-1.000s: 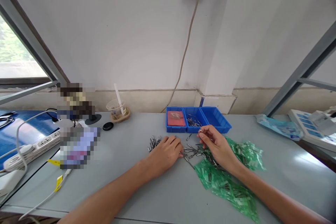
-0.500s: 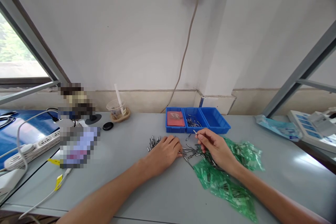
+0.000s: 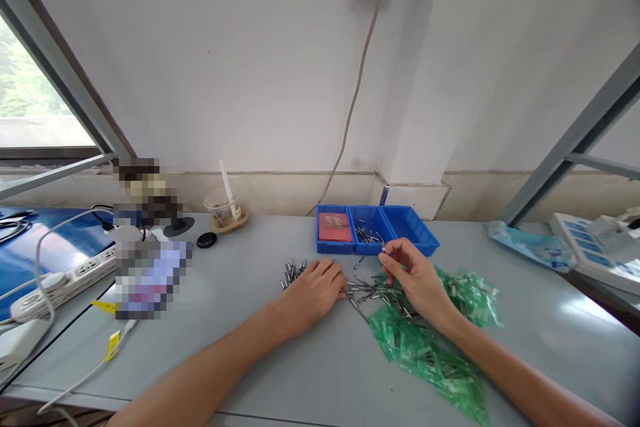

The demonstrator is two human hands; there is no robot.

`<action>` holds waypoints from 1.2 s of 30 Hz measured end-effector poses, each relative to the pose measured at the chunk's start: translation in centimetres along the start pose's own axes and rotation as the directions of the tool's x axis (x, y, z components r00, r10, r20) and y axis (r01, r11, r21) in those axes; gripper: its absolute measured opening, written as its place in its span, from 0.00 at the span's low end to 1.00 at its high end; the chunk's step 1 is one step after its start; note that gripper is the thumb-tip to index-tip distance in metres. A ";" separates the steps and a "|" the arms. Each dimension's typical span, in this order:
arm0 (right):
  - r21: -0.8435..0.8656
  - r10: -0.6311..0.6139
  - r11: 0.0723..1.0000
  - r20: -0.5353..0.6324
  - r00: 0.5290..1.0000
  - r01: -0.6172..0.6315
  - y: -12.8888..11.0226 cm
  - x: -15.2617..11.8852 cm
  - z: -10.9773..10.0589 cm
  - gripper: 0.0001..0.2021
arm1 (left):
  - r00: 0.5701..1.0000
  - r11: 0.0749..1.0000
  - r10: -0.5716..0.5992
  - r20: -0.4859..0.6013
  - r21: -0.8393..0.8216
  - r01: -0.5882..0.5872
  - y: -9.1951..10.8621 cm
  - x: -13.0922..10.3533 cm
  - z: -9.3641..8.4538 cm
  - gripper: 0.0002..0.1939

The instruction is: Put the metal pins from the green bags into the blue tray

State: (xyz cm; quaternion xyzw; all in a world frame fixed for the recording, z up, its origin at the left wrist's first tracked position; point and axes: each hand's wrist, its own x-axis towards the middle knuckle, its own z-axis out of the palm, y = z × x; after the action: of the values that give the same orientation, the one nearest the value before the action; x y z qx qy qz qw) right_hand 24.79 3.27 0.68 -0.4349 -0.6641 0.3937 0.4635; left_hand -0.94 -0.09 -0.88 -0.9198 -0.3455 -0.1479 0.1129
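Note:
My left hand [image 3: 320,290] rests on the grey table with its fingers curled; a bit of metal shows at its fingertips, between two groups of small metal pins. One group [image 3: 292,272] lies just behind it on the left, the other [image 3: 367,288] to its right. My right hand [image 3: 413,277] pinches a small metal pin [image 3: 383,247] upright near the front edge of the blue bins. The middle blue bin [image 3: 370,210] holds several pins, the left one a red packet [image 3: 335,227]. Green plastic bags [image 3: 435,357] with pins inside lie under and beside my right forearm.
A plastic cup [image 3: 223,205] with a straw stands on a round coaster at the back left, beside a black disc [image 3: 207,240]. Power strips [image 3: 65,280] and cables lie far left. A light blue packet [image 3: 530,247] lies on the right.
My right hand has moved slightly up and to the right with the pin, closer to the blue bins. My left hand has stayed in place.

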 end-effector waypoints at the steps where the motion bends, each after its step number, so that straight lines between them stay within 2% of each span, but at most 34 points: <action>1: -0.025 -0.011 1.000 -0.004 1.000 0.010 0.1 0.0 0.0 0.13 | 1.000 1.000 0.000 0.001 0.004 0.000 0.0 0.0 0.0 0.07; 9: -0.098 -0.043 0.994 0.005 0.999 0.044 0.0 0.0 0.0 0.13 | 1.000 1.000 -0.007 0.012 0.028 0.006 0.2 0.0 -0.3 0.08; 23: -0.130 -0.001 0.992 0.040 0.999 0.006 -0.5 -0.3 0.0 0.14 | 1.000 0.999 -0.001 0.019 0.049 0.000 0.3 0.0 -0.4 0.09; 36: -0.084 0.006 0.996 0.030 1.000 -0.004 -0.1 -0.2 0.1 0.16 | 1.000 0.999 -0.007 0.026 0.036 0.006 0.3 0.0 -0.9 0.10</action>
State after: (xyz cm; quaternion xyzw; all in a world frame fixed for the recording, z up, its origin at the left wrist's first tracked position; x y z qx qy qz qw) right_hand 24.75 3.00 0.73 -0.4497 -0.6860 0.3728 0.4338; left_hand -0.94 -0.60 -0.12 -0.9182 -0.3528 -0.1303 0.1245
